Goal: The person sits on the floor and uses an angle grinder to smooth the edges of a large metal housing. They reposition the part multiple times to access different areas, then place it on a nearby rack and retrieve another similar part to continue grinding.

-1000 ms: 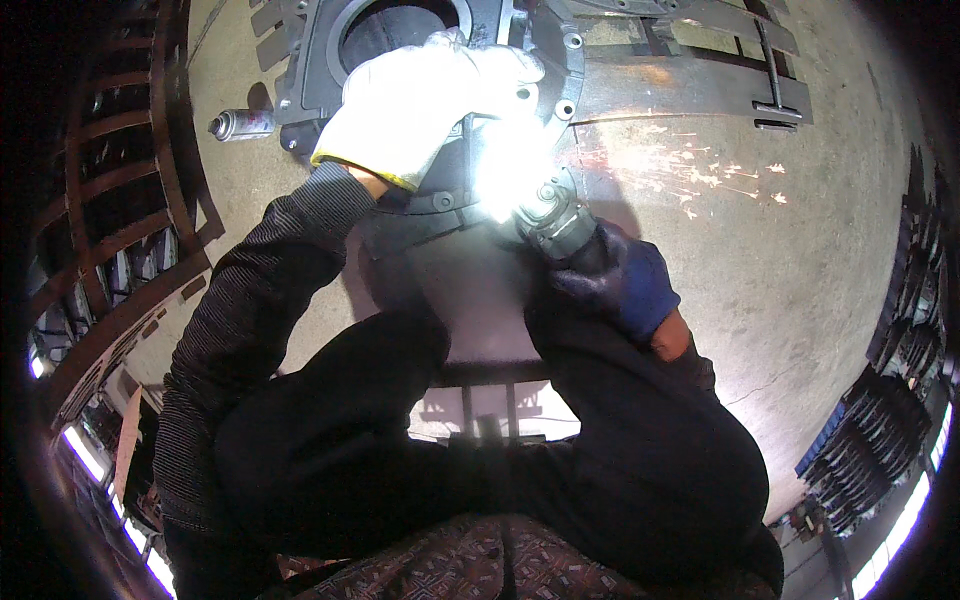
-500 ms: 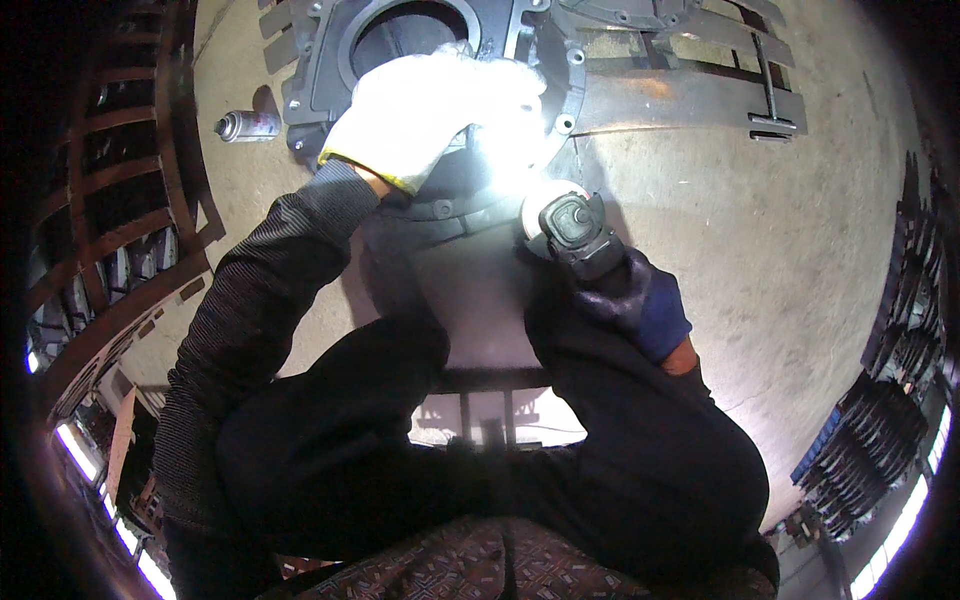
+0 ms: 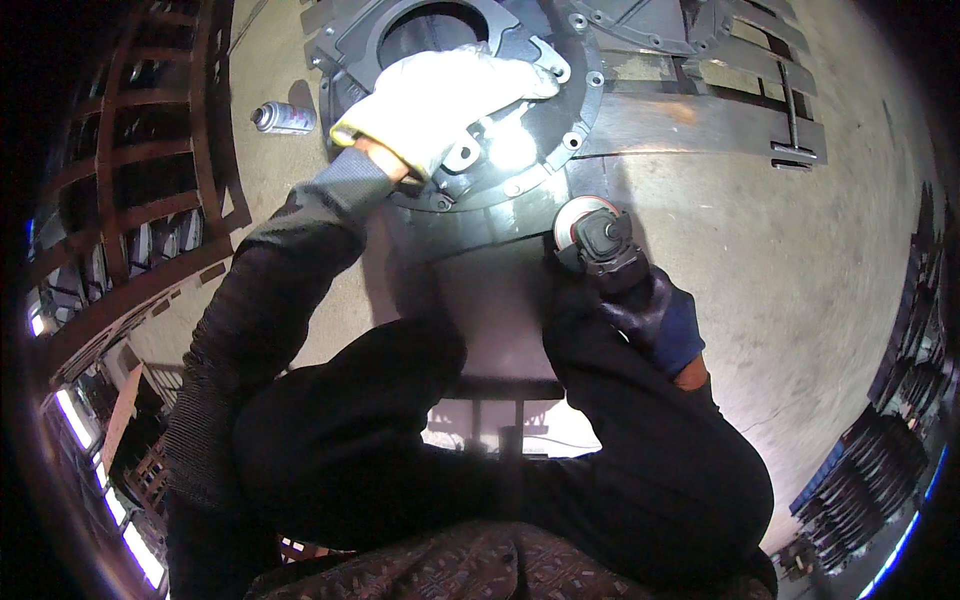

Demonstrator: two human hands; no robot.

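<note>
My left hand (image 3: 435, 105), in a white glove with a yellow cuff, lies over a dark grey cast metal housing (image 3: 485, 205). Its fingers stretch to the right across the casting, and some fingertips are hard to make out. The housing has a large round opening and bolt holes along its curved rim. In my right hand (image 3: 650, 315), which wears a dark blue glove, is a black angle grinder (image 3: 605, 238). Its pale disc (image 3: 575, 220) stands apart from the housing's rim, nearer to me. A bright light spot (image 3: 512, 146) glares off the casting between the two hands.
A spray can (image 3: 284, 118) lies on the concrete floor left of the housing. Behind and right are another casting (image 3: 650, 25) and slatted metal plates with a T-shaped bar (image 3: 792, 110). A brown metal rack (image 3: 115, 175) stands left; stacked dark parts (image 3: 865, 475) line the right.
The view has shifted a little. The glare over my left hand and the casting has shrunk, so its fingers and the rim show more clearly. The grinder's disc shows more and remains in my right hand.
</note>
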